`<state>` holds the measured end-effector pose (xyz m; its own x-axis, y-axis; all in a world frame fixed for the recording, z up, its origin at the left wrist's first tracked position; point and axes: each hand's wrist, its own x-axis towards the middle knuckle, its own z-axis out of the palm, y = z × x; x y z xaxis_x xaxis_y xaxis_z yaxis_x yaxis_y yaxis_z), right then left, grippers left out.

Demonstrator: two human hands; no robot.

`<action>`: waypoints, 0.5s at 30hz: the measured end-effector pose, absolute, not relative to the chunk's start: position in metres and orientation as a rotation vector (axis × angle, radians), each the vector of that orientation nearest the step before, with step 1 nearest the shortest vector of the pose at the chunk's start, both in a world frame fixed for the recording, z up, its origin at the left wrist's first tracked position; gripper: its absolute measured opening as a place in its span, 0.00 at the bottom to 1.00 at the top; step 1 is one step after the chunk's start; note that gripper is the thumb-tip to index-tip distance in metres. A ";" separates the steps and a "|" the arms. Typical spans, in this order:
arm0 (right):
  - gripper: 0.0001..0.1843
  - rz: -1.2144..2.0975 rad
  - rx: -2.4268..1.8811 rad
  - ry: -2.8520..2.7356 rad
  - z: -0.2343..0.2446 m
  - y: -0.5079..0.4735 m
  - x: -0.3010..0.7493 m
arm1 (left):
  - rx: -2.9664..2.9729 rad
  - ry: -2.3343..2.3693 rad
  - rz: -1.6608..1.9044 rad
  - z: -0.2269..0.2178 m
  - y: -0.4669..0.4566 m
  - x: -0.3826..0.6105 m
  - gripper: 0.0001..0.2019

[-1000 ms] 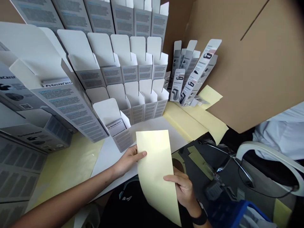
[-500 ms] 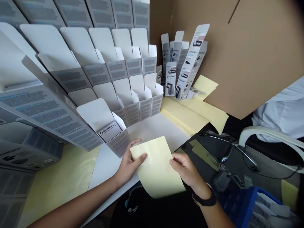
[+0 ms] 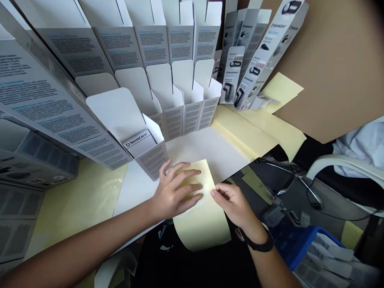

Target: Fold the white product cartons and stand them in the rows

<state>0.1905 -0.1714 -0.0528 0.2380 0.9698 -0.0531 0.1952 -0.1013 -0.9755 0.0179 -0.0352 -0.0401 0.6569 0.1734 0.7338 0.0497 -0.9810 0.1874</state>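
Carefully, we are pressing a pale yellow sheet (image 3: 201,228) on the white tabletop (image 3: 207,150) with our left hand (image 3: 177,190), its fingers (image 3: 187,180) spreading flat, while our right hand (image 3: 232,206) is pinching the sheet's edge, fingers (image 3: 223,193) pressing together. Its lower end is hanging past the tabletop's edge. Pushing carelessly could be creasing the sheet or sliding it against the open SilverCrest carton (image 3: 151,160) just beside.

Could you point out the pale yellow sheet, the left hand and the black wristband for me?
The pale yellow sheet (image 3: 199,228): head view, on its lower part, below the hands.
The left hand (image 3: 177,191): head view, on the back of the hand.
The black wristband (image 3: 259,243): head view, on the middle of the band.
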 end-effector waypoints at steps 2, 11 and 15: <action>0.23 0.966 -1.507 -1.152 -0.053 -0.170 0.188 | 2.719 0.198 1.212 -0.040 -0.035 0.019 0.10; 0.21 1.011 -1.371 -1.280 -0.053 -0.151 0.191 | 2.719 0.365 0.992 -0.036 -0.029 0.013 0.15; 0.24 1.031 -1.342 -1.343 -0.055 -0.147 0.198 | 2.714 0.363 0.871 -0.035 -0.029 0.012 0.18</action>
